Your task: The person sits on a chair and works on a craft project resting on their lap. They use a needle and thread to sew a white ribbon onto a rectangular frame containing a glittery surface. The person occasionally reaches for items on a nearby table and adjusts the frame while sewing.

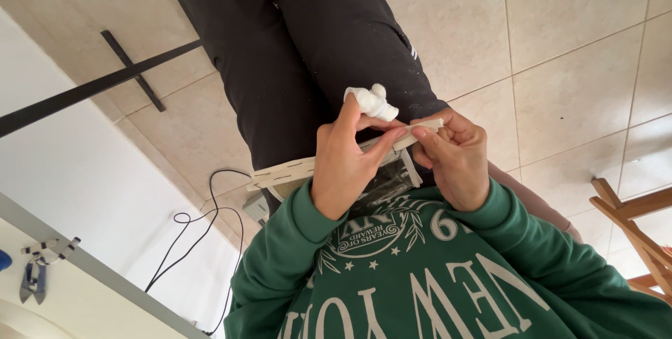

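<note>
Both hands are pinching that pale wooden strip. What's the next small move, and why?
Probably slide the left hand a little along the wooden strip toward its free end. Both hands, the right hand too, pinch near one end, beside the bandaged finger, so the long slotted part hangs unsupported.

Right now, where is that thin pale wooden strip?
In the head view, the wooden strip sits mid-frame over the dark trousers, pinched between the left hand and right hand.
</note>
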